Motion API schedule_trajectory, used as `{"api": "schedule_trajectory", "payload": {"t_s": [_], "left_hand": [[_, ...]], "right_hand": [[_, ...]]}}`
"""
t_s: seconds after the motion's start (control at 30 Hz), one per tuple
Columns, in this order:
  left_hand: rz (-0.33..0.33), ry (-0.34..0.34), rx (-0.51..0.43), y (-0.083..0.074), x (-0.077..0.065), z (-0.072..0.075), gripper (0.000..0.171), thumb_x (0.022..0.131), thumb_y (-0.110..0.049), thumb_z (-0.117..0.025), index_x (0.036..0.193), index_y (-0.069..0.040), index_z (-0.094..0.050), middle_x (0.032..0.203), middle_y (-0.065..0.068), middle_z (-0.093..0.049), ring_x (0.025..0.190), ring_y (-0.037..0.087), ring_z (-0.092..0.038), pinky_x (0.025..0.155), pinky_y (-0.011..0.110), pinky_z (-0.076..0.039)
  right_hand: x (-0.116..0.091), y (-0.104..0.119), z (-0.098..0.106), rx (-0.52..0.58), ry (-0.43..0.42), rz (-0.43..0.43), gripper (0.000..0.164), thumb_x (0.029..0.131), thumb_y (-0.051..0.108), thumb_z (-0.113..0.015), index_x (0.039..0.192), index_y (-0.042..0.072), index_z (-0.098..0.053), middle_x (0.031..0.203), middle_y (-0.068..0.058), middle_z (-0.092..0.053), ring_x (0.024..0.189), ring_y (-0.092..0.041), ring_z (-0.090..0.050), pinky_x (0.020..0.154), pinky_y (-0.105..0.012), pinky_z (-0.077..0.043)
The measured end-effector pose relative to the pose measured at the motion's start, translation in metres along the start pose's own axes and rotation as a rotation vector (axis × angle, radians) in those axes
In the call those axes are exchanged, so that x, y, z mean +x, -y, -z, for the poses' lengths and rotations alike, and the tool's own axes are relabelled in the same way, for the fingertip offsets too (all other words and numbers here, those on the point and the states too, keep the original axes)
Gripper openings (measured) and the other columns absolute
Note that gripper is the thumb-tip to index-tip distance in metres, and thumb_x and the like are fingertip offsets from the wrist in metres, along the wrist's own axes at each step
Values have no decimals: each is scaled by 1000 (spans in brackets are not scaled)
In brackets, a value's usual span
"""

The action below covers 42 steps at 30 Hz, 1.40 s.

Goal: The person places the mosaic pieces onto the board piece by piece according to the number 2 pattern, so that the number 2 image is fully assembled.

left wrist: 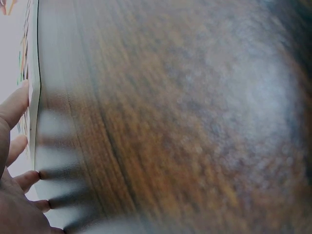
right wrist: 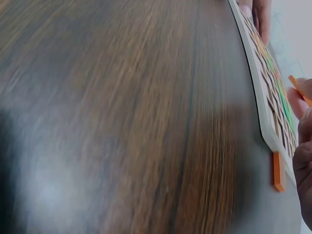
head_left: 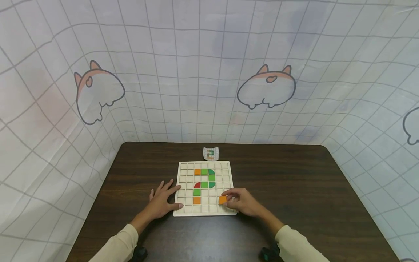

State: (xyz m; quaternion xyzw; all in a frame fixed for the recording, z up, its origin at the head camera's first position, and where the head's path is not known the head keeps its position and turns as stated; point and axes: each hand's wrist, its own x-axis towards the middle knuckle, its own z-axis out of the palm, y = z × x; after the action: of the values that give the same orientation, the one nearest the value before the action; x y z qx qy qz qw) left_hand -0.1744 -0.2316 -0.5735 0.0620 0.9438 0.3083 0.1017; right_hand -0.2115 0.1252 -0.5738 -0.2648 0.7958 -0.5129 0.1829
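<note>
A cream grid board (head_left: 188, 210) lies on the dark wooden table, with several coloured tiles set in its cells. Among them are an orange square tile (head_left: 196, 200), a light green square tile (head_left: 196, 192), a red rounded tile (head_left: 197, 185) and a dark green rounded tile (head_left: 212, 185). Over the board's lower right part, my right hand (head_left: 243, 202) pinches another orange square tile (head_left: 222, 199) between thumb and fingers. My left hand (head_left: 160, 203) rests with spread fingers at the board's left edge, thumb and index touching its rim. One more orange tile (right wrist: 278, 170) shows against the board's edge in the right wrist view.
A small printed card (head_left: 211, 154) with a coloured grid pattern lies just behind the board. The wooden table (head_left: 294, 182) extends to both sides. A white curtain (head_left: 196, 72) with a grid print surrounds its back and sides.
</note>
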Motion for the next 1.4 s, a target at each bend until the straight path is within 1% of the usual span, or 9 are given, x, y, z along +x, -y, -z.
{"api": "schedule_trajectory", "payload": {"t_s": [0.13,0.27,0.43,0.57,0.73,0.97,1.13,1.27,1.4], "left_hand": [[2,2,0,-1,0,0,76,83,-44,-81,148,-20,-52,164,17,-28,153,49,-10,110,80,-2],[4,2,-1,-1,0,1,76,83,-44,-80,149,-19,-52,164,17,-28,153,49,-10,110,79,-2],[6,4,-3,-2,-1,1,76,83,-44,-81,149,-19,-52,164,17,-28,153,49,-10,110,79,-2],[7,4,-7,-2,-2,1,76,83,-43,-81,149,-19,-52,164,17,-28,153,49,-10,110,79,-2],[13,7,-11,-3,-2,1,76,83,-43,-81,149,-19,-51,164,17,-28,153,48,-9,111,79,-1],[5,6,-10,-3,-3,1,76,83,-44,-80,149,-19,-51,164,17,-28,153,49,-10,110,79,-2],[5,2,-6,-2,-2,0,76,83,-44,-80,149,-19,-51,164,17,-28,153,49,-9,110,79,-2],[7,1,-2,-2,-1,0,76,83,-44,-80,149,-19,-51,164,17,-28,153,49,-9,110,79,-2],[14,3,-5,-2,-1,-1,76,83,-44,-80,149,-20,-51,164,17,-27,153,48,-9,110,79,-1]], "right_hand": [[4,4,-6,10,-9,2,31,89,13,-77,117,1,-71,93,-10,-66,58,-2,-50,52,-16,-43],[8,6,-11,32,-17,-10,30,89,12,-77,116,2,-71,92,-9,-65,56,-2,-47,50,-16,-39],[12,7,-19,29,-24,-35,28,89,15,-77,115,5,-72,91,-6,-65,53,-2,-46,49,-16,-39],[17,8,-26,11,-29,-19,29,89,16,-77,114,3,-72,90,-6,-65,57,-3,-47,52,-16,-40],[25,10,-35,-46,-43,4,29,90,19,-77,113,3,-73,88,-4,-65,60,-2,-47,55,-16,-40],[32,17,-45,-106,-66,34,26,89,18,-78,110,3,-73,83,-1,-67,64,-3,-49,60,-16,-42],[36,18,-50,-178,-72,28,25,89,18,-78,109,5,-74,82,2,-68,68,-2,-51,65,-18,-44],[38,21,-53,-235,-69,5,23,90,19,-77,110,8,-74,81,6,-67,66,-2,-50,65,-19,-45],[39,23,-55,-280,-72,18,23,90,19,-76,110,9,-74,80,7,-66,66,-1,-50,69,-20,-47]]}}
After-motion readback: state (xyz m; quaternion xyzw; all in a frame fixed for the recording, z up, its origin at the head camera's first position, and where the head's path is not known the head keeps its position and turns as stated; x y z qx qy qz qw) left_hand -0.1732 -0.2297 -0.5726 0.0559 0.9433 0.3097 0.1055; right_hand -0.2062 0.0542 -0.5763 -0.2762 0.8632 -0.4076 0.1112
